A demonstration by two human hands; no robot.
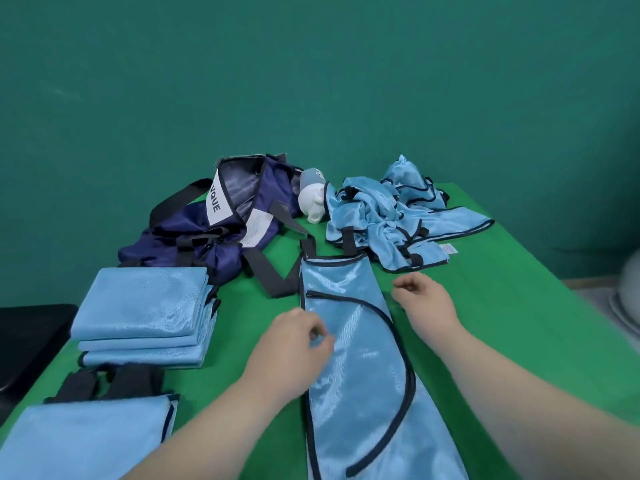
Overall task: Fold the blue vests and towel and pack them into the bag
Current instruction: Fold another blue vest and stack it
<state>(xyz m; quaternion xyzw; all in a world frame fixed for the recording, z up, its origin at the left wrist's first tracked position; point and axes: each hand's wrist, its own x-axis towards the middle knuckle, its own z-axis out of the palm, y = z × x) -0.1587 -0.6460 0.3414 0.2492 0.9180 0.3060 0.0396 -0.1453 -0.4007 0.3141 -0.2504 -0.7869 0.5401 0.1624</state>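
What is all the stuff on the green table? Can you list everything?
Bag: one, dark blue, back left, open.
Folded vests: a stack, light blue, left of the middle.
Folded cloth: one, light blue, front left corner.
Long vest: one, light blue with dark trim, middle, laid flat.
Vest pile: a crumpled heap, light blue, back right.
Bottle: one, white and grey-blue, between the bag and the pile.
Table: one, green.
Left hand: on the long vest's left edge.
Right hand: at its right edge.

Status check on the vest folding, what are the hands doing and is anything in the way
Left hand pinching the vest edge; right hand empty, just off its other side. Vest folded lengthwise. Folded stack left, unfolded pile behind, bag open. Nothing blocking.
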